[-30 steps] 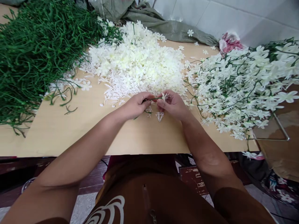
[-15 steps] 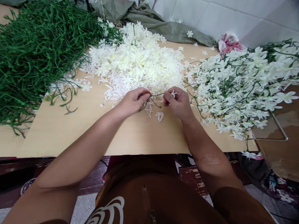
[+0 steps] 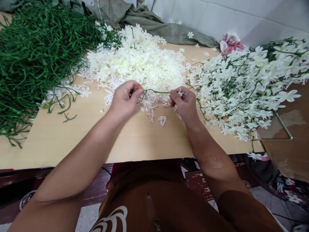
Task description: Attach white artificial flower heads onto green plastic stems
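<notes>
A green stem stretches nearly level between my two hands, above the front of the pile of white flowers. My left hand pinches its left part between thumb and fingers. The fingers of my right hand are closed on the right end of the stem, where small white pieces stick out. Below the hands, a little bunch of white stamens lies on the table.
Green stems are heaped at the left. Flowered stems fill the right side, beside a metal wire frame. A grey-green cloth and a pink and white cloth lie along the tiled wall.
My left hand has moved left and slightly up, away from my right hand. More of the green stem now shows between them. The camera view has shifted a little.
</notes>
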Action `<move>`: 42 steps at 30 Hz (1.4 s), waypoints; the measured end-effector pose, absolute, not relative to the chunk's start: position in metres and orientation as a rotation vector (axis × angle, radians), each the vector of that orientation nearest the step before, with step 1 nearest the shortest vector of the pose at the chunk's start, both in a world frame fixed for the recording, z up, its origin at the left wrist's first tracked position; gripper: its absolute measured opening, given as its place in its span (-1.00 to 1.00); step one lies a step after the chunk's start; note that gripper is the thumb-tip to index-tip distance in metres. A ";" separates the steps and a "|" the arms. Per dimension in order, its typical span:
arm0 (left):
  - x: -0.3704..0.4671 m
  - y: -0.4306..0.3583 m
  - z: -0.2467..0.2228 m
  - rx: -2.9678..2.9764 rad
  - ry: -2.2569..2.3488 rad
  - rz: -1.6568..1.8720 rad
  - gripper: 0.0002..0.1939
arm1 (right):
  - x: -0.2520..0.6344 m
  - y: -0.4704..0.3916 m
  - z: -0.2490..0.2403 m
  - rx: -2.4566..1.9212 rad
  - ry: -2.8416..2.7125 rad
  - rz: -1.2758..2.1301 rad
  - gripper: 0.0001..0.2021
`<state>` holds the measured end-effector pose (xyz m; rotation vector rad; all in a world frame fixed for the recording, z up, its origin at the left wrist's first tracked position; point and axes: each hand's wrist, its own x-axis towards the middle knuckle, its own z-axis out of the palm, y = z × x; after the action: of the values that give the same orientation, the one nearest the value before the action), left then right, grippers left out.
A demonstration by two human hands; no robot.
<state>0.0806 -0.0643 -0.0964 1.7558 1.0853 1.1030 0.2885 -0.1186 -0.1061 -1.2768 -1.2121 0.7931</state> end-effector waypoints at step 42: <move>0.070 -0.065 -0.079 1.072 1.002 1.312 -0.55 | 0.263 -0.149 -0.109 -1.363 -2.235 0.494 -0.83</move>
<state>0.0704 -0.0647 -0.0794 1.0724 1.0023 1.3119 0.2626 -0.1494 -0.1086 -1.3631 -2.2349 0.4945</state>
